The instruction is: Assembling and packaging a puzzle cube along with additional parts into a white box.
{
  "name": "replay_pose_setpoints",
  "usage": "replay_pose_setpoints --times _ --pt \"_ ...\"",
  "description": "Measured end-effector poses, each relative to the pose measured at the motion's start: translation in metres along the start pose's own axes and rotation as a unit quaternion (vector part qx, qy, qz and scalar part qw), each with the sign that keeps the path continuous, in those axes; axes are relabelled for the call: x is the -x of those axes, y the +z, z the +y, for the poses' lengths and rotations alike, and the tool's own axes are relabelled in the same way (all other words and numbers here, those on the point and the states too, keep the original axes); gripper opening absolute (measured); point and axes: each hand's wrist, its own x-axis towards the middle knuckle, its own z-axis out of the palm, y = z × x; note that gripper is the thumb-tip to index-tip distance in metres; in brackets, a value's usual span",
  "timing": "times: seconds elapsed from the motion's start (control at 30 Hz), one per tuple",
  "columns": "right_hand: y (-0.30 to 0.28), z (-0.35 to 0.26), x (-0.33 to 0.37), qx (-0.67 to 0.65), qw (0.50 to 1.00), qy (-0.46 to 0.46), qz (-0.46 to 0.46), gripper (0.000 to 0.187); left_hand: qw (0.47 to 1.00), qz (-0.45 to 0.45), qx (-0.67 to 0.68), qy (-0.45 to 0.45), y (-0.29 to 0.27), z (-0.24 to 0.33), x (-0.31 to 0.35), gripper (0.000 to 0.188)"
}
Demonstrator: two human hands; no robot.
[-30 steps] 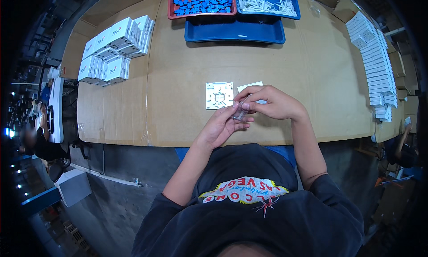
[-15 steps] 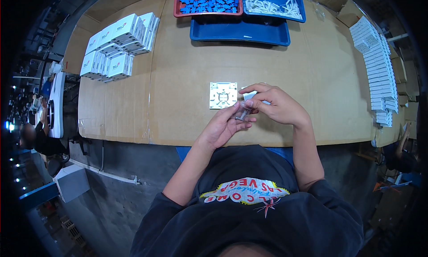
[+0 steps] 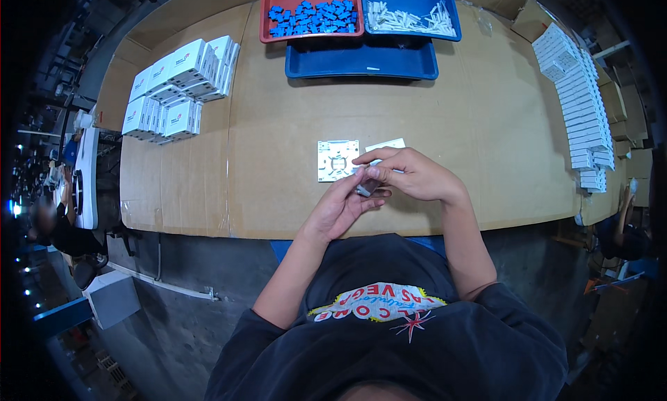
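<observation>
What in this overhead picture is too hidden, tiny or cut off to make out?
- Small pale piece in the head view: pinched between the left hand and right hand, fingers cover most of it, so its shape is unclear.
- White card: the right hand hides its lower part.
- Blue parts in the red tray: too small to identify.
- White sticks in the blue tray: top cut off by the picture edge.
</observation>
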Motion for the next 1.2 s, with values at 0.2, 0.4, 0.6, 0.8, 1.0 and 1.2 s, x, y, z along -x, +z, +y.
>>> replay_pose_setpoints --times 0.2,0.4,0.6,0.8,1.0,1.2 --pt "-0.002 0.004 -0.003 0.063 0.997 -0.016 -0.029 0.038 1.000 0.022 -0.014 0.003 -0.003 -0.005 0.001 0.038" --pt "0.001 0.008 -0.003 0.061 0.997 0.006 -0.045 0.040 1.000 0.026 -0.018 -0.003 -0.003 -0.004 -0.002 0.036" --pt "-0.001 0.007 -0.001 0.070 0.997 0.000 -0.032 0.038 1.000 0.025 -0.017 -0.003 -0.005 -0.004 -0.002 0.037" --pt "0.002 0.010 -0.005 0.092 0.995 -0.030 -0.021 0.044 0.999 0.031 -0.010 -0.003 0.001 -0.003 0.000 0.035" --pt "-0.010 0.015 -0.004 0.072 0.997 0.019 -0.036 0.034 0.999 0.037 -0.017 -0.005 -0.008 -0.004 -0.005 0.035" --pt "-0.081 0.005 -0.023 0.120 0.973 0.012 0.195 0.023 0.998 -0.004 0.027 -0.063 -0.023 -0.005 -0.001 0.047"
